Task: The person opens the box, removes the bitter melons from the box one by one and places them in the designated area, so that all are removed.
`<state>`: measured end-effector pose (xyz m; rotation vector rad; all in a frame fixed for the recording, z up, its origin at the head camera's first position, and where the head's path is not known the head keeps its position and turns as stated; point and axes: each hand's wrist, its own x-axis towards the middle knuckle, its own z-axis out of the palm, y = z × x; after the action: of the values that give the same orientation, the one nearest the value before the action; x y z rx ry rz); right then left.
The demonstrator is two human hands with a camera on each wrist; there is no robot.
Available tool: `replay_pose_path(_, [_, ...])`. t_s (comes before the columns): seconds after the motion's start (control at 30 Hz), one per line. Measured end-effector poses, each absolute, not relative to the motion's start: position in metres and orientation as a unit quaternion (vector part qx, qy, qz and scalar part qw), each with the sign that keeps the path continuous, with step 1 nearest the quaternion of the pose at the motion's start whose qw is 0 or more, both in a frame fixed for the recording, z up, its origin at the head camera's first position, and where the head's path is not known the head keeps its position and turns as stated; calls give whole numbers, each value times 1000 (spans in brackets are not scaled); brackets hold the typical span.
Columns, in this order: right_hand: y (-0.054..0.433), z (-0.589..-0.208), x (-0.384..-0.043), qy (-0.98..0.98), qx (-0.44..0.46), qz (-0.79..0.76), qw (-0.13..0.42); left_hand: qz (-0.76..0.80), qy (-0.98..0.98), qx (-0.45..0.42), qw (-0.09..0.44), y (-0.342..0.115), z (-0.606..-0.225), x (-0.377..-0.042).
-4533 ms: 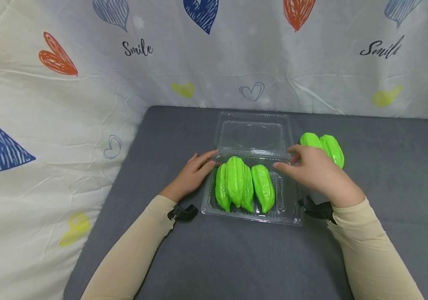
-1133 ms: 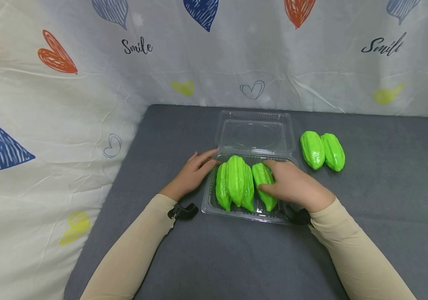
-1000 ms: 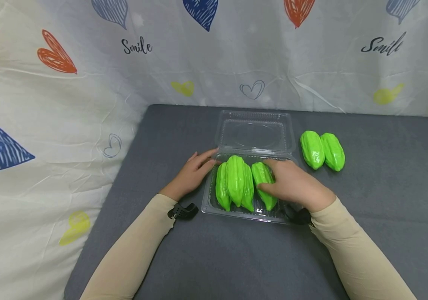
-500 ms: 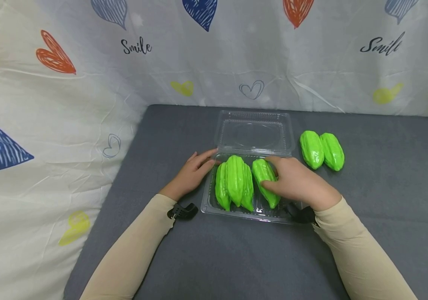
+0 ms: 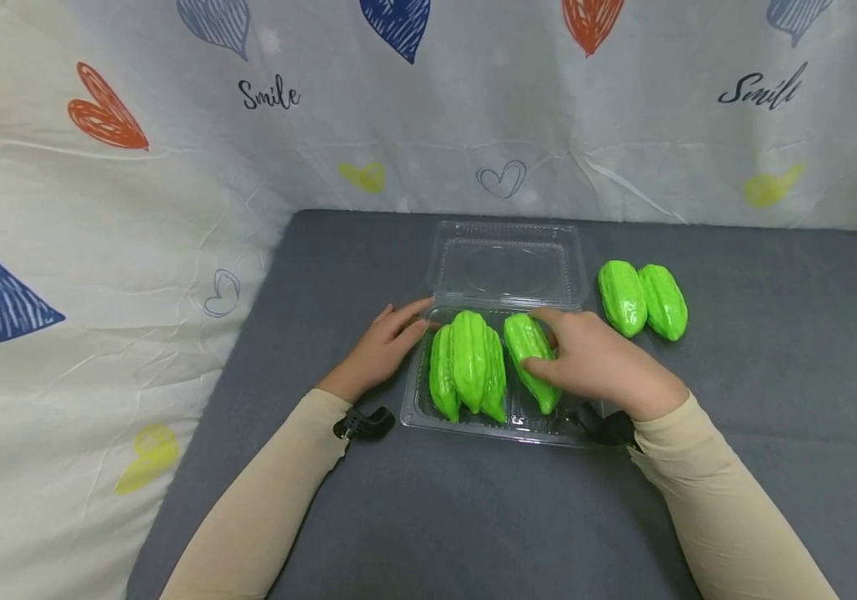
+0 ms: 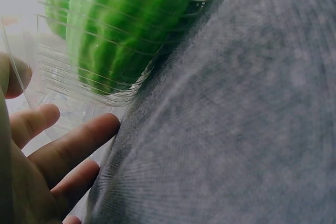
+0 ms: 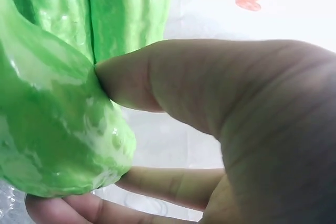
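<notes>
In the head view my right hand (image 5: pixel 599 357) grips a glossy green bitter melon (image 5: pixel 528 354) between thumb and fingers, in the right part of a clear plastic clamshell container (image 5: pixel 503 432). The right wrist view shows the thumb on one side of this melon (image 7: pixel 58 124) and fingertips against its underside. Three more bitter melons (image 5: pixel 469 358) lie bunched at the container's left side. My left hand (image 5: pixel 383 348) rests at the left rim, fingers extended. In the left wrist view its fingers (image 6: pixel 79 145) spread beside the ribbed clear wall.
The container's clear lid (image 5: pixel 507 262) lies folded back behind the base. Two further bitter melons (image 5: pixel 623 298) sit side by side on the grey tablecloth (image 5: pixel 774 333) at the right rear. A white curtain (image 5: pixel 428 125) with printed hearts hangs along the back and left.
My right hand has come from the container's right rim onto the single bitter melon, gripped it, and shifted it slightly right and back. My left hand has stayed in place.
</notes>
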<state>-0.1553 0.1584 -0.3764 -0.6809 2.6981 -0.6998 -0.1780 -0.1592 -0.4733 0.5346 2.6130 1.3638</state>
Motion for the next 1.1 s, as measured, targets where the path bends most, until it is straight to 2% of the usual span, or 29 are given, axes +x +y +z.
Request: replay_pose_path(1.1, [194,-363,-172,924,-205,-309,93,452,871,179,68,-158,-471,-176])
